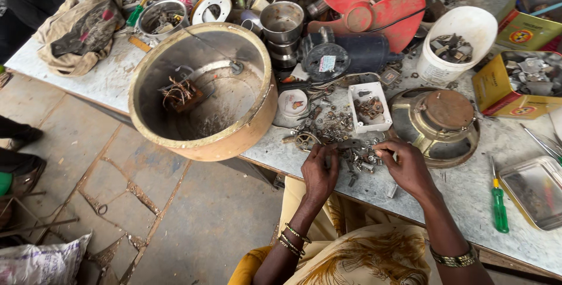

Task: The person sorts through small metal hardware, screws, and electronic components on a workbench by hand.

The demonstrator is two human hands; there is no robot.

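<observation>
**Two hands in a heap of small hardware**

Sorting through a scatter of nuts, bolts and screws (pixel 345 144), a person works with both hands at the near edge of a worn grey workbench (pixel 410 191). The left hand (pixel 319 171) rests palm-down on the heap's left side, fingers curled onto the pieces; whether it holds one cannot be told. The right hand (pixel 404 165) sits at the heap's right side, thumb and forefinger pinched narrowly on a small metal piece (pixel 379 153). The heap lies between and just beyond the two hands, touching both.

Around them, counted: one large round tan drum (pixel 202 89) overhanging the bench edge, with a single copper-wound part (pixel 180 95) inside; one white tray (pixel 369 106) of rusty bits just behind the heap; one domed motor housing (pixel 436 122) beside the right hand; one white bucket (pixel 453 42) of scrap; two yellow tins (pixel 515 83) at the far right; one red fan blade (pixel 374 4); one black motor (pixel 345 54); one green-handled screwdriver (pixel 499 203) near a metal tray (pixel 535 191); one crumpled rag (pixel 79 30) at the far left.
</observation>
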